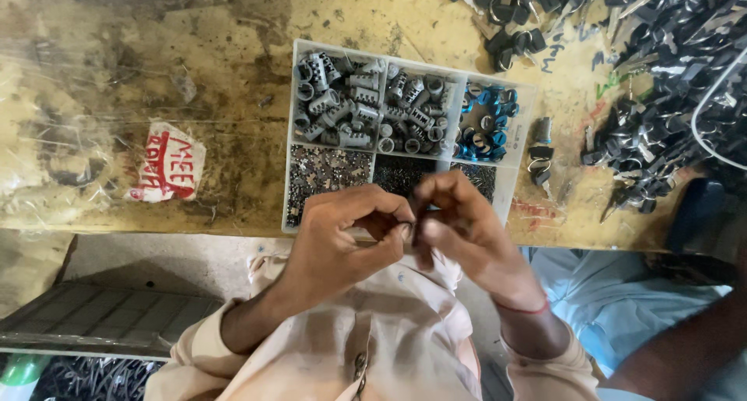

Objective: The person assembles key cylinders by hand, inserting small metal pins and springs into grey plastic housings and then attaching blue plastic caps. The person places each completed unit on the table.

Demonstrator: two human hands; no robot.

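A small assembly workshop is seen here: a stained, scuffed wooden surface (233,82), a compartment tray (405,121) sorted with grey metal cylinders (334,105), blue rings (484,125) and tiny parts, and black-headed keys (669,74) heaped alongside.

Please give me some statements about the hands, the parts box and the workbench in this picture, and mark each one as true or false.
1. Both hands, the left hand and the right hand, meet over the near edge of the parts box. True.
2. The blue rings lie in the leftmost far compartment. False: they lie in the rightmost far compartment; the grey metal cylinders fill the left ones.
3. The left fingers pinch a small part. True, though what kind of part is too small to tell.
4. The pile of black keys lies inside the box. False: it lies on the workbench, right of the box.
5. The right wrist is bare. False: it wears a red thread.
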